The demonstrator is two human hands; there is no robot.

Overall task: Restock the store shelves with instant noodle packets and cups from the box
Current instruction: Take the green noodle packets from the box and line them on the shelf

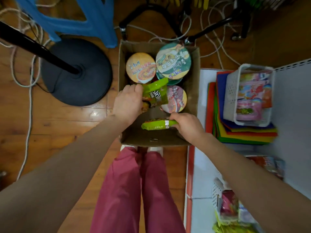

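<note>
Wooden floor [50, 118] fills the left, where a black round stand base [75, 71] sits near a blue stool [67, 19]. Right of them stands the open cardboard box [151, 137], with noodle cups [141, 68] packed at its far end. Over the box, the left hand [127, 105] has its fingers curled round a tilted green noodle packet [155, 93]. Nearer, the right hand [186, 126] has its fingers grasping a second green packet [156, 124] by its right end. Farthest right, a white shelf [289, 115] carries a white basket [235, 91].
</note>
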